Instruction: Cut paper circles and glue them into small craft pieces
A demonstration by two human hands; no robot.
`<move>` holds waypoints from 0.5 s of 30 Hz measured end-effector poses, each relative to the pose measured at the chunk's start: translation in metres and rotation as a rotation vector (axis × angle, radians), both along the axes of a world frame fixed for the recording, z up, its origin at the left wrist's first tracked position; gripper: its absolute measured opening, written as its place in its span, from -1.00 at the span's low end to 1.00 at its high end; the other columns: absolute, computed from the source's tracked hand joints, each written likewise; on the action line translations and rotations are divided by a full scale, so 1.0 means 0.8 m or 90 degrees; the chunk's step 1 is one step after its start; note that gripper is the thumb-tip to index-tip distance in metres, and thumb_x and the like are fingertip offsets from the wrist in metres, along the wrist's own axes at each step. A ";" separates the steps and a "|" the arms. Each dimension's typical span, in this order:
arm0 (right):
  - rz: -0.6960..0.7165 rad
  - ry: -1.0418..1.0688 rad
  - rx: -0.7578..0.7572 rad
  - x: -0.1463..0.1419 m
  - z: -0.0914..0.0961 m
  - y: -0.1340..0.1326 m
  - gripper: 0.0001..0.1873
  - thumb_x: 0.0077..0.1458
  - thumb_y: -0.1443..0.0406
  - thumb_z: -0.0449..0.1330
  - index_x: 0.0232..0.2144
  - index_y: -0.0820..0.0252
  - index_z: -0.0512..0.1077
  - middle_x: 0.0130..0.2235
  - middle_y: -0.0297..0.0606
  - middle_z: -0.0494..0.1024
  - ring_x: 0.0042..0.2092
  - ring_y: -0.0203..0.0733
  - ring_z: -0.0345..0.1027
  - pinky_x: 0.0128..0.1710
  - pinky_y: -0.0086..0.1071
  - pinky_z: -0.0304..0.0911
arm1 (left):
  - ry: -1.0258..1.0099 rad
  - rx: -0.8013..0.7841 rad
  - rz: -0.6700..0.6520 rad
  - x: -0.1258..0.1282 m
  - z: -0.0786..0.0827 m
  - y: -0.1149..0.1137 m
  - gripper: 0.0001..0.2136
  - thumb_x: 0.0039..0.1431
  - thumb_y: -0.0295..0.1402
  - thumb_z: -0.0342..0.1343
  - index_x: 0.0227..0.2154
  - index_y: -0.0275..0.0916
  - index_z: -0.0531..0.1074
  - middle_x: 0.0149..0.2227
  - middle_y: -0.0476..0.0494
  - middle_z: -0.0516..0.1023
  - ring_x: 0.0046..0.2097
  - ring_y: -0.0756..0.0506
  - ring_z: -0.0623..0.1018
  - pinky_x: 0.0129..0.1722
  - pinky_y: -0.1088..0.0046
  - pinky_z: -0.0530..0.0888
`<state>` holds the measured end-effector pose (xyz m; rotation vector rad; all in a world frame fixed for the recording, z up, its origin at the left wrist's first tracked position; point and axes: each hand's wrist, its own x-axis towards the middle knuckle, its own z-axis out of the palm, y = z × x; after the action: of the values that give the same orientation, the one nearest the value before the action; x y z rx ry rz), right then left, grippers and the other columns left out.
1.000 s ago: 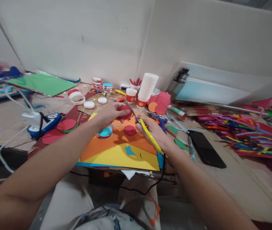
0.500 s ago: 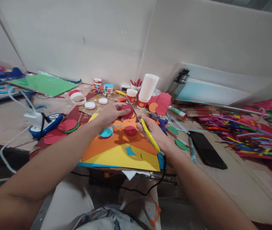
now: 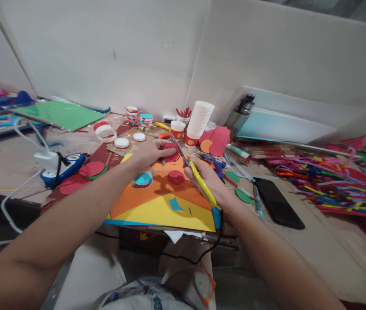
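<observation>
Pinched in my left hand [image 3: 153, 154] is a piece of red paper [image 3: 172, 154] with a rounded edge. My right hand [image 3: 205, 171] is closed round the yellow handles of a pair of scissors [image 3: 200, 177], whose blades lie along the right edge of the red paper. Below my hands are an orange sheet [image 3: 131, 204] and a yellow sheet [image 3: 150, 218]. On the orange sheet lie a dark red disc [image 3: 176, 177] and a round lid-like piece with a blue top [image 3: 143, 179]. A small blue scrap [image 3: 175, 204] rests on the yellow sheet.
A tall stack of paper cups [image 3: 199, 120] stands behind my hands. To the right are a black phone [image 3: 279, 203], a blue glue gun [image 3: 215, 164] and a heap of pipe cleaners [image 3: 338, 181]. A white plug on a blue power strip [image 3: 66, 168] sits left, beside red paper discs [image 3: 91, 168].
The hands, the scissors and the red paper keep nearly the same places. The whole view has shifted very slightly.
</observation>
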<state>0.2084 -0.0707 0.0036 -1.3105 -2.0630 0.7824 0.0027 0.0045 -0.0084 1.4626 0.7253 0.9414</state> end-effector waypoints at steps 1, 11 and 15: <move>0.000 0.001 -0.001 0.000 0.000 0.000 -0.54 0.18 -0.13 0.02 -0.42 0.12 0.20 -0.48 -0.39 0.21 -0.45 -0.30 0.08 -0.50 -0.43 0.03 | 0.002 -0.002 0.003 0.000 -0.001 0.001 -0.70 0.00 -0.15 0.30 -0.46 -0.34 0.47 -0.50 -0.04 0.43 -0.55 0.12 0.28 -0.57 0.56 0.21; -0.058 -0.066 -0.012 0.001 -0.003 0.009 -0.56 0.16 -0.12 0.06 -0.35 0.12 0.35 -0.49 -0.37 0.34 -0.44 -0.27 0.23 -0.45 -0.42 0.10 | 0.006 -0.031 0.033 -0.011 0.001 0.010 -0.65 -0.03 -0.09 0.31 -0.53 -0.30 0.40 -0.57 -0.02 0.38 -0.60 0.12 0.26 -0.64 0.57 0.14; -0.158 -0.177 -0.014 -0.005 -0.004 0.017 -0.62 0.17 -0.02 0.12 -0.24 0.16 0.44 -0.28 -0.18 0.54 -0.24 -0.11 0.41 -0.28 -0.34 0.20 | -0.009 -0.070 0.132 -0.023 0.005 0.022 -0.65 -0.09 -0.14 0.35 -0.38 -0.31 0.47 -0.48 -0.06 0.49 -0.61 0.12 0.32 -0.66 0.59 0.17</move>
<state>0.2042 -0.0575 0.0003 -1.7286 -2.0463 0.5391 -0.0157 0.0220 -0.0048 1.3006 0.9176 1.0508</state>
